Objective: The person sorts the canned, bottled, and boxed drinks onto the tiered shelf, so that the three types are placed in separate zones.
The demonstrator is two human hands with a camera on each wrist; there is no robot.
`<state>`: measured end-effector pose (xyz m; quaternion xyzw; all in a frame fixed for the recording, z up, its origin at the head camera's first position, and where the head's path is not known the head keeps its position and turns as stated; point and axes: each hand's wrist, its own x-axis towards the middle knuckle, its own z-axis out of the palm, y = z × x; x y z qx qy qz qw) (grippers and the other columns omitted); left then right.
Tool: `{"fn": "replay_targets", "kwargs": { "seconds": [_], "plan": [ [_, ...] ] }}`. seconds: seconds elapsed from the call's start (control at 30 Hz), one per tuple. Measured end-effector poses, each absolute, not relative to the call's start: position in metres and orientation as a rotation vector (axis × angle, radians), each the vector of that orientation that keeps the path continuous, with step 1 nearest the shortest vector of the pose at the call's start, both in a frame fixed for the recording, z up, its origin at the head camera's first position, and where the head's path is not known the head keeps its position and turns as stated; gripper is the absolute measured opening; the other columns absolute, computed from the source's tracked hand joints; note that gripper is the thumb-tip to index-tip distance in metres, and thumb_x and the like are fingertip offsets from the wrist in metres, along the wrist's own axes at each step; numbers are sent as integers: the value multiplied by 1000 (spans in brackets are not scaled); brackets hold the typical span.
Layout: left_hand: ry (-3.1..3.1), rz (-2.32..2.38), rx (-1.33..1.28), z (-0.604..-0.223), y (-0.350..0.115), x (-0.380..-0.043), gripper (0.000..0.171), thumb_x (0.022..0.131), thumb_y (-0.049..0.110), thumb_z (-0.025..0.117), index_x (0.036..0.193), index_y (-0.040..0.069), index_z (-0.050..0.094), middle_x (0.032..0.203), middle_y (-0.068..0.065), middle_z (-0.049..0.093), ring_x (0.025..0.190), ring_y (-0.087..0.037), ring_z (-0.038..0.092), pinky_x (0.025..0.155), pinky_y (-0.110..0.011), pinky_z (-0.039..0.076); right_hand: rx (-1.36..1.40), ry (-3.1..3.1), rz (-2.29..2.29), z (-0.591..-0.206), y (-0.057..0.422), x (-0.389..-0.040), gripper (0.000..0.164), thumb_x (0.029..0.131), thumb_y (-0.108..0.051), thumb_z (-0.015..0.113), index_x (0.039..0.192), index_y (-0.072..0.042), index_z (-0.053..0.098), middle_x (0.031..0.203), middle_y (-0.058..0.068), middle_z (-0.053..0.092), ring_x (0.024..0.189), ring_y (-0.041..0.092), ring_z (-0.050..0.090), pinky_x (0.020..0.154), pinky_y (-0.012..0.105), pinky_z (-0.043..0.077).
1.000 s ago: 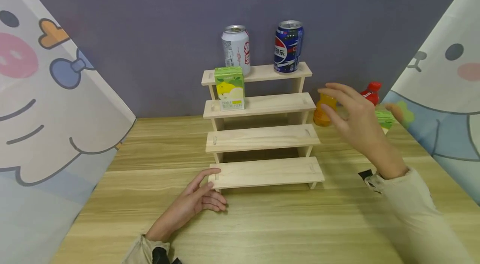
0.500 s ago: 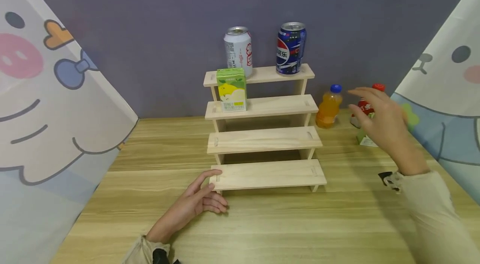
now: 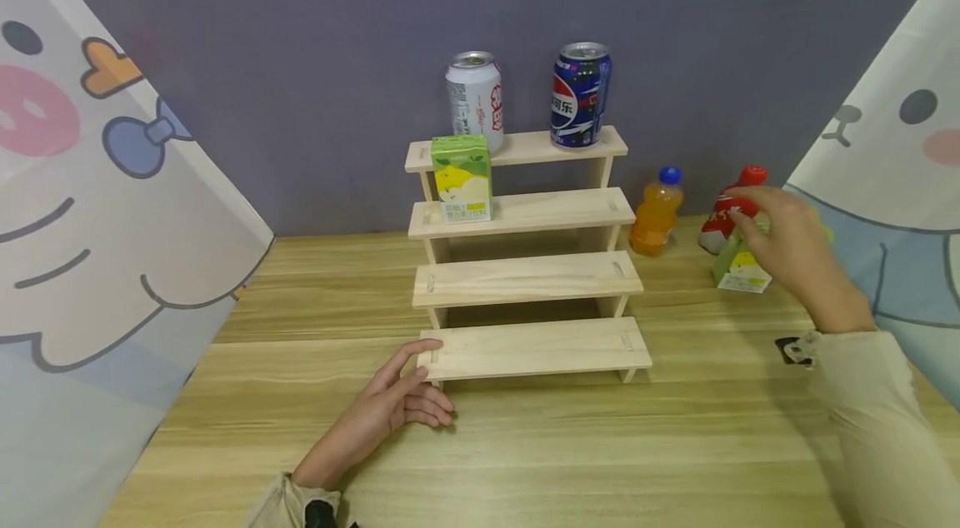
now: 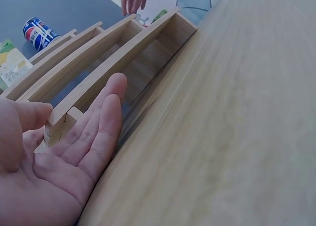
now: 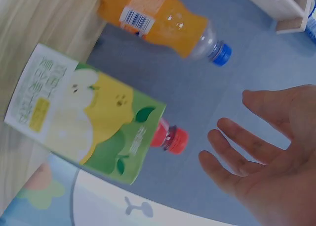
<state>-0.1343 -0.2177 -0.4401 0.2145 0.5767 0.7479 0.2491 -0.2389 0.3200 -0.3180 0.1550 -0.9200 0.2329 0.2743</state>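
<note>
My left hand holds the left end of the lowest step of a four-tier wooden display rack, index finger on top and thumb at the front edge. In the left wrist view the thumb presses the board's corner, other fingers stretched out below. My right hand hovers with spread, slightly bent fingers over a green juice carton standing on the table, and covers part of it. In the right wrist view nothing lies between the fingers, and the carton stands apart from them.
Right of the rack stand an orange soda bottle with a blue cap and a red-capped bottle behind the carton. A white can and a blue Pepsi can top the rack; another juice carton stands one tier lower.
My right hand has moved right, away from the orange soda bottle, to above the green juice carton. The left hand stays on the rack's lowest step.
</note>
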Motion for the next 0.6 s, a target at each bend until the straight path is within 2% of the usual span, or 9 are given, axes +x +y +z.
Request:
{"fn": "replay_targets", "kwargs": {
  "seconds": [0.13, 0.23, 0.43, 0.6],
  "plan": [
    [1580, 2023, 571, -439, -218, -134, 45, 112, 19, 29, 156, 14, 21, 105, -30, 69, 95, -37, 71, 83, -43, 59, 388, -2522, 586, -321, 333, -240, 28, 92, 8, 61, 119, 9, 62, 122, 36, 59, 112, 56, 51, 91, 69, 40],
    [1585, 2005, 558, -439, -219, -134, 45, 112, 20, 29, 156, 16, 20, 106, -28, 69, 96, -37, 71, 84, -42, 59, 365, -2606, 565, -324, 342, -240, 29, 91, 2, 64, 119, 8, 62, 121, 38, 59, 110, 57, 51, 89, 69, 40],
    [1575, 2010, 590, -440, -219, -135, 46, 112, 19, 28, 157, 14, 20, 106, -29, 69, 96, -37, 71, 84, -42, 59, 335, -2783, 583, -330, 359, -245, 43, 92, -13, 71, 128, 5, 58, 127, 40, 53, 114, 60, 44, 89, 73, 36],
    [1565, 2031, 593, -441, -218, -135, 46, 112, 18, 29, 157, 13, 20, 106, -33, 67, 96, -40, 70, 84, -45, 59, 348, -2862, 569, -336, 372, -247, 51, 90, -11, 72, 134, 5, 52, 130, 42, 48, 115, 60, 43, 87, 74, 35]
  ]
}}
